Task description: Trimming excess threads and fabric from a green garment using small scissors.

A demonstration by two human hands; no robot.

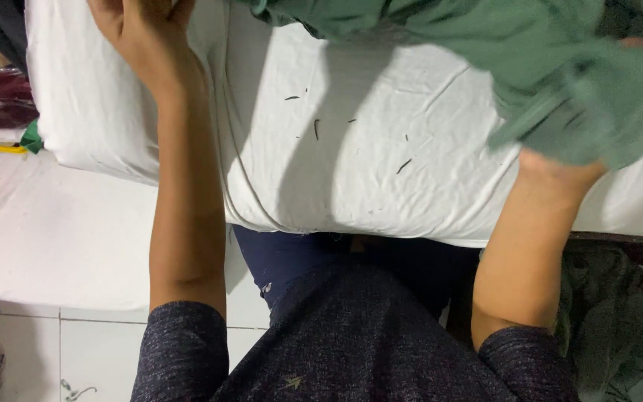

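Two bare forearms rise from dark sleeves at the bottom of the frame toward the top. The left hand (141, 22) sits at the upper left, wrist bent, its fingers cut off by the frame edge, so how far they are open cannot be told. The right hand is hidden inside the green cloth (545, 67) at the upper right; its grip cannot be seen either, though the cloth bunches over the wrist. The cloth hangs over a white bed (381, 164) speckled with dark threads. More green cloth fills a basket (619, 327) at lower right.
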